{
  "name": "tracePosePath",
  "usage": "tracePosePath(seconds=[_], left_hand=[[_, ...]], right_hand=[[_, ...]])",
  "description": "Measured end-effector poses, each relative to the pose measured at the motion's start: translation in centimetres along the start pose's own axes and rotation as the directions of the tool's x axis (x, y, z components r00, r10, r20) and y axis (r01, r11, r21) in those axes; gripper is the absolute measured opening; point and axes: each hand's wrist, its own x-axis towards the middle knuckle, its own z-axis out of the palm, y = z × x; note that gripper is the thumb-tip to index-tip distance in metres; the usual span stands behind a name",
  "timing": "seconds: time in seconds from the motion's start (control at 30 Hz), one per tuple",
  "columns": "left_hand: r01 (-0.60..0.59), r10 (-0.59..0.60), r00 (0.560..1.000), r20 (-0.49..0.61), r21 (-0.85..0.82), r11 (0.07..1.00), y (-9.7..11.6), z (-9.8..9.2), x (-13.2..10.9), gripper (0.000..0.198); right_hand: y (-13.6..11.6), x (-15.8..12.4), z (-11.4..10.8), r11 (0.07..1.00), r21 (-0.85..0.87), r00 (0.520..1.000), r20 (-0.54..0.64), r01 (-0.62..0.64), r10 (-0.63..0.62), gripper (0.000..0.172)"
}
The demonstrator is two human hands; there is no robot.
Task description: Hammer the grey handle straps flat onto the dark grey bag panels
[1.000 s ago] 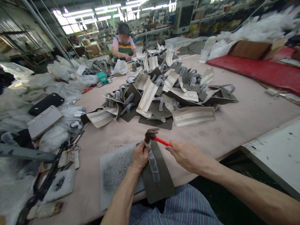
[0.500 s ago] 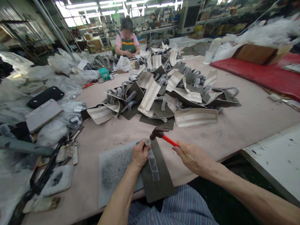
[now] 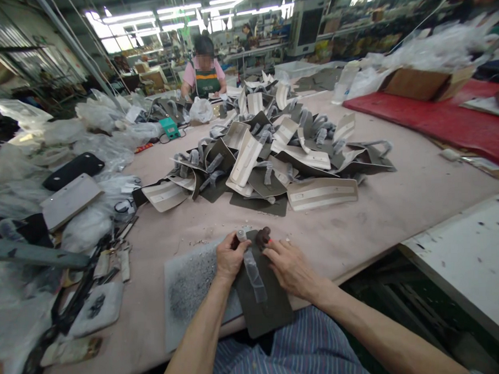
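A dark grey leather panel [image 3: 268,304] with a plastic-wrapped strap [image 3: 253,272] lies at the table's near edge, partly over a scuffed grey pad [image 3: 187,283]. My left hand [image 3: 230,258] is closed on a small metal punch [image 3: 240,235] standing at the panel's top. My right hand [image 3: 288,266] grips a red-handled hammer [image 3: 263,236]. The hammer's dark head rests low on the panel, just right of the punch. The handle is mostly hidden under my fingers.
A big heap of grey and cream panels [image 3: 273,158] fills the table's middle. Plastic bags and tools [image 3: 89,216] crowd the left side. A red mat [image 3: 437,121] and a cardboard box [image 3: 422,83] lie at the right. A person in a green apron [image 3: 205,73] works at the far end.
The hammer was raised above the punch earlier. It has come down, and my right hand has moved in close beside my left on the panel.
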Motion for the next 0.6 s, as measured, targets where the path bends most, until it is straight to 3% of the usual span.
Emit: tracePosePath(seconds=[0.17,0.23,0.3,0.4,0.53,0.6], left_hand=[[0.070,-0.080,0.994,-0.077,-0.129,0.989,-0.2,-0.1,0.3,0.031],[0.082,-0.097,0.991,-0.092,-0.158,0.984,-0.3,-0.3,0.3,0.031],[0.084,-0.098,0.992,-0.085,-0.154,0.984,-0.4,-0.5,0.3,0.030],[0.052,-0.055,0.997,-0.048,-0.067,0.996,-0.4,-0.6,0.2,0.024],[-0.030,0.030,1.000,-0.008,0.043,0.999,-0.1,-0.5,-0.2,0.021],[-0.054,0.054,0.999,-0.004,0.067,0.996,0.1,-0.5,-0.4,0.021]], right_hand=[[-1.2,0.8,1.3,0.989,-0.097,0.991,0.057,-0.115,0.121,0.033],[-0.5,0.6,2.3,0.985,-0.104,0.986,0.087,-0.134,0.143,0.034],[0.6,0.3,3.0,0.984,-0.106,0.980,0.118,-0.146,0.158,0.046],[2.5,-0.2,3.0,0.965,-0.154,0.963,0.130,-0.214,0.235,0.052],[3.6,-0.3,1.3,0.880,-0.272,0.911,0.024,-0.389,0.411,0.042],[2.8,-0.1,0.5,0.900,-0.212,0.924,-0.058,-0.382,0.378,0.038]])
